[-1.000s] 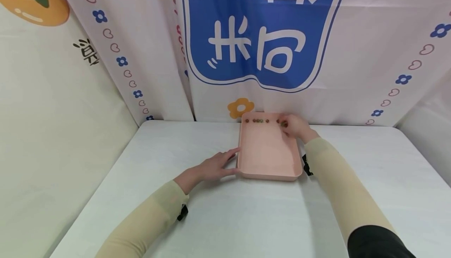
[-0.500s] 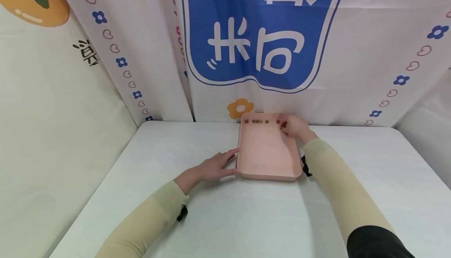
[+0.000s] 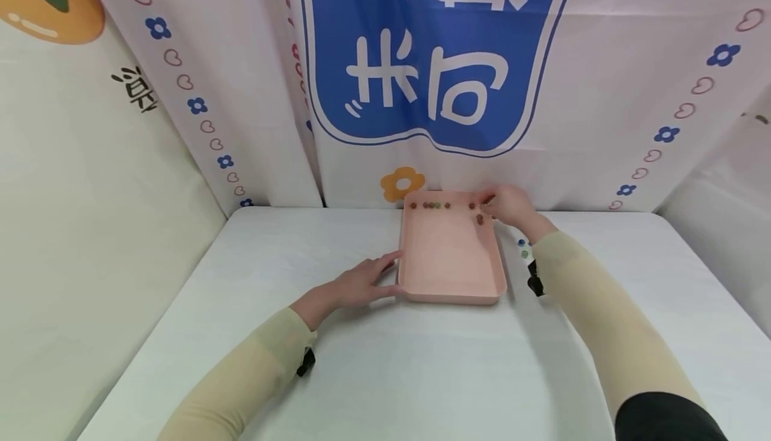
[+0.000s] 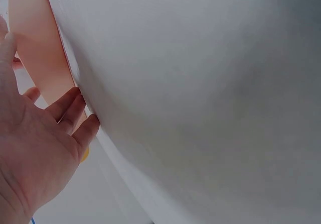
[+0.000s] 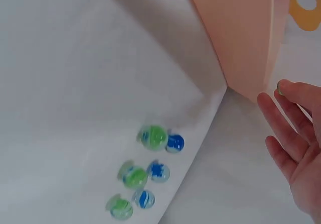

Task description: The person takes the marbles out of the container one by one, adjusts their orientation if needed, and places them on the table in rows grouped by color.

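Note:
A pink tray [image 3: 448,253] lies on the white table against the backdrop. Several small brownish and green marbles [image 3: 437,205] form a broken row along its far side, and a brownish pair [image 3: 480,219] sits nearer me at the right. My left hand [image 3: 361,283] rests at the tray's left side with its fingers extended, touching the outer wall. Over the far right corner is my right hand [image 3: 510,209]. In the right wrist view its thumb and finger pinch a small greenish marble [image 5: 280,88], mostly hidden by the fingertips.
Green marbles [image 5: 134,177] and blue marbles [image 5: 158,171] lie on the table right of the tray, near the table's far edge. In the head view my right forearm partly hides them. A printed cloth backdrop [image 3: 572,180] hangs directly behind the tray.
My right hand has shifted slightly up and right, uncovering the brownish marbles at the tray's right and some marbles outside it. The left hand keeps its place on the tray. The view has turned slightly.

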Action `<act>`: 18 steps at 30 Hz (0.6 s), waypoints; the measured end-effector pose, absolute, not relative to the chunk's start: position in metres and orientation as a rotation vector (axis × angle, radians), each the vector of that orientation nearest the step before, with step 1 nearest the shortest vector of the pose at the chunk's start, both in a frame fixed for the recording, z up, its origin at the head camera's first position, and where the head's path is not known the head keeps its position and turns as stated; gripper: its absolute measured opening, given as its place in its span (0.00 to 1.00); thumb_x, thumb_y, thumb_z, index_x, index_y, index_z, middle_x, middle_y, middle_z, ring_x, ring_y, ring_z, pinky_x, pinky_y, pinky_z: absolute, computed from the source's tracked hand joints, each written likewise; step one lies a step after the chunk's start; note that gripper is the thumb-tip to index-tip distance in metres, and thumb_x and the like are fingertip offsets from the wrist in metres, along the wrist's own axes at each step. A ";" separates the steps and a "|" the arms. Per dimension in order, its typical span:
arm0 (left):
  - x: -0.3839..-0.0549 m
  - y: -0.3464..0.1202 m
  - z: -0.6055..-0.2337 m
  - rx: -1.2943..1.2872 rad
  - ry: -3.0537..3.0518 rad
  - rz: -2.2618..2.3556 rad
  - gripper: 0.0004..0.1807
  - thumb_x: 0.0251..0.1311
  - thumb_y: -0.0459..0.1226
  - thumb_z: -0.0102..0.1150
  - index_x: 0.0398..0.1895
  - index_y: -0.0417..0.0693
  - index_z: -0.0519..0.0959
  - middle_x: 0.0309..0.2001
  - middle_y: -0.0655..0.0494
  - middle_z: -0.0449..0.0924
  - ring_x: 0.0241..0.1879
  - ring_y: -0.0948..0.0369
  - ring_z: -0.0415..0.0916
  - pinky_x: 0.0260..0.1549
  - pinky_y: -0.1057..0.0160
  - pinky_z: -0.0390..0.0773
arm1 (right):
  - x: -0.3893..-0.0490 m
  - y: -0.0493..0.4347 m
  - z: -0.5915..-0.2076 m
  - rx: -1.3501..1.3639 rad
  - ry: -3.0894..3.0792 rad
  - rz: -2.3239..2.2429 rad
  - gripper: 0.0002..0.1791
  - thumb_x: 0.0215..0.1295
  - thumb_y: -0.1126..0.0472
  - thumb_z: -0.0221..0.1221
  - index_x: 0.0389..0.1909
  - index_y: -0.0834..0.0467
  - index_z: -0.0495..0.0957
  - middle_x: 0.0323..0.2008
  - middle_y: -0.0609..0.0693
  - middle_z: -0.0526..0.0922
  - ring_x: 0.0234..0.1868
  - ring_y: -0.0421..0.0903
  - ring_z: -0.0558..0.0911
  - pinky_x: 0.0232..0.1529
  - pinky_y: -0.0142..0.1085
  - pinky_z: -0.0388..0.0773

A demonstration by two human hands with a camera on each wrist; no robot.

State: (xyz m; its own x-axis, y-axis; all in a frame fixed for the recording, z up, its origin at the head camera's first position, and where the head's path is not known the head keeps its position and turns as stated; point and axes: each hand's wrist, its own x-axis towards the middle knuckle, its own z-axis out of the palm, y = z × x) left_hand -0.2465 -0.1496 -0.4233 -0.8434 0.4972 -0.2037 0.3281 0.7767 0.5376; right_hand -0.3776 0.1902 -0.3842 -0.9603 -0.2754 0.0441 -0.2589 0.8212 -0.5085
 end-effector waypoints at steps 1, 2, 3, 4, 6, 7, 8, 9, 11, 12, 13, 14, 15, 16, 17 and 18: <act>-0.247 -0.149 -0.423 0.631 2.636 0.704 0.47 0.59 0.66 0.53 0.78 0.69 0.46 0.74 0.55 0.55 0.70 0.52 0.54 0.63 0.46 0.60 | -0.376 0.194 -0.383 -0.449 2.982 -0.816 0.10 0.64 0.65 0.60 0.45 0.63 0.83 0.42 0.57 0.83 0.33 0.50 0.81 0.37 0.44 0.77; -0.247 -0.149 -0.423 0.630 2.637 0.700 0.47 0.59 0.67 0.53 0.78 0.69 0.46 0.74 0.56 0.54 0.70 0.52 0.54 0.63 0.46 0.60 | -0.373 0.197 -0.381 -0.459 2.994 -0.808 0.10 0.65 0.65 0.60 0.45 0.63 0.82 0.43 0.57 0.83 0.31 0.49 0.81 0.37 0.44 0.77; -0.247 -0.149 -0.424 0.631 2.638 0.697 0.47 0.59 0.67 0.53 0.78 0.69 0.45 0.74 0.56 0.54 0.70 0.52 0.54 0.63 0.46 0.60 | -0.370 0.201 -0.380 -0.470 3.005 -0.798 0.11 0.65 0.65 0.60 0.46 0.63 0.82 0.43 0.58 0.83 0.30 0.48 0.82 0.37 0.44 0.77; -0.247 -0.149 -0.424 0.634 2.639 0.696 0.47 0.59 0.67 0.52 0.78 0.69 0.46 0.74 0.56 0.55 0.70 0.52 0.54 0.63 0.46 0.60 | -0.367 0.204 -0.378 -0.479 3.017 -0.783 0.11 0.65 0.64 0.60 0.46 0.63 0.82 0.44 0.59 0.83 0.30 0.48 0.82 0.37 0.44 0.77; -0.248 -0.149 -0.424 0.642 2.639 0.698 0.47 0.59 0.66 0.53 0.78 0.68 0.46 0.74 0.55 0.55 0.70 0.52 0.54 0.63 0.46 0.59 | -0.360 0.212 -0.375 -0.489 3.026 -0.773 0.11 0.65 0.65 0.60 0.46 0.64 0.81 0.45 0.60 0.83 0.29 0.48 0.83 0.38 0.46 0.76; -0.247 -0.149 -0.423 0.646 2.638 0.698 0.47 0.59 0.66 0.53 0.78 0.68 0.45 0.74 0.55 0.55 0.71 0.52 0.54 0.64 0.46 0.59 | -0.356 0.215 -0.373 -0.485 3.025 -0.770 0.11 0.65 0.65 0.60 0.47 0.64 0.81 0.45 0.61 0.83 0.30 0.49 0.83 0.39 0.46 0.76; -0.247 -0.149 -0.423 0.647 2.637 0.699 0.47 0.60 0.66 0.53 0.78 0.68 0.45 0.74 0.55 0.55 0.71 0.52 0.53 0.64 0.46 0.59 | -0.351 0.219 -0.371 -0.484 3.024 -0.767 0.12 0.65 0.65 0.60 0.47 0.64 0.81 0.45 0.61 0.82 0.30 0.50 0.84 0.40 0.47 0.76; -0.247 -0.149 -0.423 0.650 2.638 0.702 0.47 0.60 0.65 0.53 0.78 0.67 0.46 0.74 0.54 0.55 0.71 0.52 0.53 0.64 0.46 0.59 | -0.347 0.222 -0.370 -0.478 3.016 -0.770 0.12 0.65 0.65 0.60 0.48 0.65 0.81 0.46 0.62 0.82 0.31 0.51 0.84 0.41 0.48 0.76; -0.247 -0.149 -0.422 0.653 2.636 0.705 0.46 0.61 0.64 0.53 0.78 0.66 0.46 0.74 0.54 0.56 0.71 0.52 0.53 0.64 0.46 0.58 | -0.338 0.229 -0.368 -0.480 3.010 -0.766 0.13 0.65 0.65 0.61 0.49 0.65 0.81 0.46 0.62 0.82 0.33 0.52 0.84 0.41 0.49 0.77; -0.247 -0.149 -0.422 0.652 2.636 0.706 0.46 0.61 0.64 0.53 0.78 0.66 0.46 0.73 0.54 0.56 0.71 0.52 0.54 0.64 0.46 0.59 | -0.334 0.233 -0.367 -0.487 3.006 -0.766 0.13 0.65 0.65 0.61 0.49 0.65 0.81 0.46 0.62 0.82 0.33 0.52 0.84 0.41 0.48 0.77; -0.247 -0.149 -0.422 0.653 2.635 0.706 0.46 0.61 0.64 0.53 0.78 0.66 0.46 0.73 0.54 0.56 0.70 0.52 0.54 0.64 0.47 0.59 | -0.330 0.237 -0.367 -0.498 3.004 -0.764 0.13 0.65 0.65 0.61 0.49 0.66 0.81 0.46 0.62 0.82 0.34 0.52 0.84 0.40 0.48 0.78; -0.247 -0.149 -0.422 0.651 2.636 0.703 0.46 0.61 0.64 0.53 0.78 0.66 0.46 0.74 0.54 0.56 0.70 0.52 0.54 0.64 0.47 0.59 | -0.325 0.241 -0.368 -0.505 3.002 -0.767 0.13 0.65 0.65 0.61 0.48 0.65 0.81 0.46 0.62 0.82 0.34 0.52 0.84 0.38 0.47 0.78; -0.247 -0.149 -0.423 0.649 2.636 0.702 0.46 0.61 0.64 0.53 0.78 0.66 0.46 0.74 0.54 0.56 0.70 0.52 0.54 0.64 0.47 0.59 | -0.321 0.245 -0.368 -0.505 2.996 -0.776 0.12 0.65 0.65 0.61 0.48 0.65 0.81 0.46 0.62 0.82 0.34 0.52 0.83 0.37 0.46 0.79; -0.247 -0.150 -0.423 0.647 2.636 0.699 0.46 0.61 0.64 0.53 0.78 0.67 0.46 0.74 0.54 0.55 0.70 0.52 0.54 0.64 0.47 0.59 | -0.316 0.249 -0.368 -0.512 2.993 -0.787 0.12 0.65 0.65 0.61 0.48 0.65 0.81 0.46 0.61 0.82 0.34 0.51 0.83 0.36 0.45 0.79; -0.247 -0.150 -0.423 0.645 2.637 0.697 0.46 0.61 0.64 0.53 0.78 0.68 0.46 0.74 0.55 0.55 0.70 0.52 0.54 0.64 0.46 0.59 | -0.312 0.253 -0.369 -0.518 2.991 -0.796 0.12 0.65 0.65 0.62 0.47 0.64 0.82 0.46 0.61 0.82 0.34 0.50 0.82 0.35 0.43 0.79; -0.247 -0.150 -0.424 0.644 2.637 0.696 0.46 0.61 0.65 0.53 0.78 0.68 0.46 0.74 0.55 0.55 0.71 0.52 0.54 0.64 0.46 0.59 | -0.308 0.257 -0.370 -0.518 2.989 -0.805 0.12 0.64 0.65 0.62 0.47 0.64 0.82 0.45 0.60 0.82 0.34 0.50 0.81 0.35 0.42 0.79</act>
State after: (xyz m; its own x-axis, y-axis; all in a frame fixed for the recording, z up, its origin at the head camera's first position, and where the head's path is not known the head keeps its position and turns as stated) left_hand -0.2472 -0.1495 -0.4237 -0.8403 0.5031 -0.2020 0.3378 0.7773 0.5308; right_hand -0.3079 0.2573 -0.3699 -0.9456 -0.3150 0.0819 -0.3135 0.8140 -0.4889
